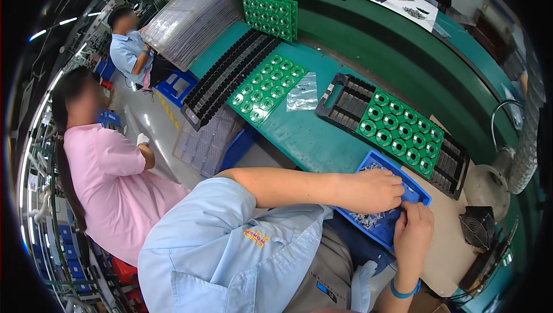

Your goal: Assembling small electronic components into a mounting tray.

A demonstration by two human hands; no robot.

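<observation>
- The left hand lies curled over the blue tray, fingertips together at its middle; whether they pinch a part I cannot tell.
- The right hand rests on the tray's near edge, fingers bent, just beside small metal parts.
- A green circuit panel lies just behind the tray.

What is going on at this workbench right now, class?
A person in a light blue shirt has both hands in a shallow blue tray of small parts. The left hand rests over the tray's middle, and the right hand sits at its near edge, fingers curled over the loose parts. Just behind the tray lies a green circuit board panel on a black tray. A person in pink sits to the left.
</observation>
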